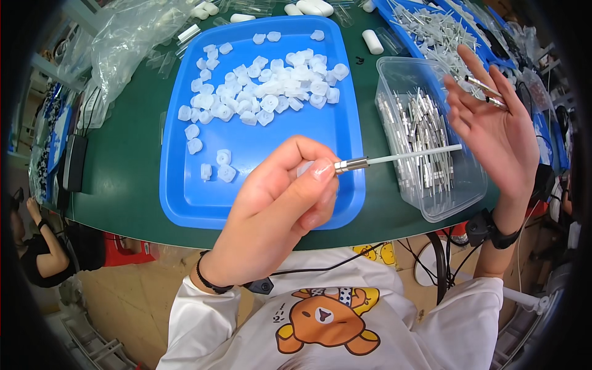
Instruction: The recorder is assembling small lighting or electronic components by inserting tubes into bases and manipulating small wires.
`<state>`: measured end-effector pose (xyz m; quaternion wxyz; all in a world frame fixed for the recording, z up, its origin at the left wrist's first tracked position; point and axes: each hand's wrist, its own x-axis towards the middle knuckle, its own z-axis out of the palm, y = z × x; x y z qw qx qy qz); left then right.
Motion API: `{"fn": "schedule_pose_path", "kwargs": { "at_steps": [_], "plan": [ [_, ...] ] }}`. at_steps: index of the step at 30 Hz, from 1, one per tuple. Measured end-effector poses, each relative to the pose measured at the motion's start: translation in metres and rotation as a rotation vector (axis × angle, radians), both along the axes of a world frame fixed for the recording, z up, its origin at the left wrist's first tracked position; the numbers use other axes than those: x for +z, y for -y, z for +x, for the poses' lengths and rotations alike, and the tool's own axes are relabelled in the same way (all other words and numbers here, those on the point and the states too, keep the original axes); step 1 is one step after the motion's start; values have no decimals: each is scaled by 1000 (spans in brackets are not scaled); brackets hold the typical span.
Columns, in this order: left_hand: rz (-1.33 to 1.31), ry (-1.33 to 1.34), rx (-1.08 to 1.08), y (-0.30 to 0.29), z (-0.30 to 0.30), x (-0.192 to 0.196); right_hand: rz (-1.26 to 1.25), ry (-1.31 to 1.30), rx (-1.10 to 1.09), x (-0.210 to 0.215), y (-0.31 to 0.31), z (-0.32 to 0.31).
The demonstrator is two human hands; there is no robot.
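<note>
My left hand (280,206) pinches a thin white stick with a silver metal collar (394,158), together with a small clear plastic cap at my fingertips, above the near edge of the blue tray (265,148). The stick points right, its tip close to my right palm. My right hand (496,126) is raised over the clear plastic bin (431,135), palm toward me, and grips two more metal-tipped sticks (487,91) between its fingers. A heap of translucent plastic caps (265,92) lies in the tray.
The clear bin holds several metal-collared sticks. A second blue tray (431,31) of white sticks sits at the back right. Clear plastic bags (129,37) lie at the back left on the green table (123,154). Another person (37,246) sits at the lower left.
</note>
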<state>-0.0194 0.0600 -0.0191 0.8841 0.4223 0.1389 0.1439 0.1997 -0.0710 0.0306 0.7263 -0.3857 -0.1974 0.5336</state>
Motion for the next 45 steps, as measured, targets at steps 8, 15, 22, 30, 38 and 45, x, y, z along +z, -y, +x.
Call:
{"fn": "schedule_pose_path", "kwargs": {
  "at_steps": [8, 15, 22, 30, 38, 45],
  "plan": [
    [-22, 13, 6, 1, 0, -1, 177, 58, -155, -4, -6, -11],
    [0, 12, -4, 1, 1, -1, 251, 39, -115, -14, -4, -7],
    [4, 16, -9, 0, 1, -2, 217, -136, -43, -19, 0, 1],
    [30, 13, -9, 1, 1, -3, 28, 159, -250, -4, -8, -34],
    [15, 24, -66, 10, -1, 2, -254, 801, -61, -7, 12, -76],
    [-50, -12, -187, 18, -7, 5, -324, 1150, -58, 5, 10, -102]
  ]
}}
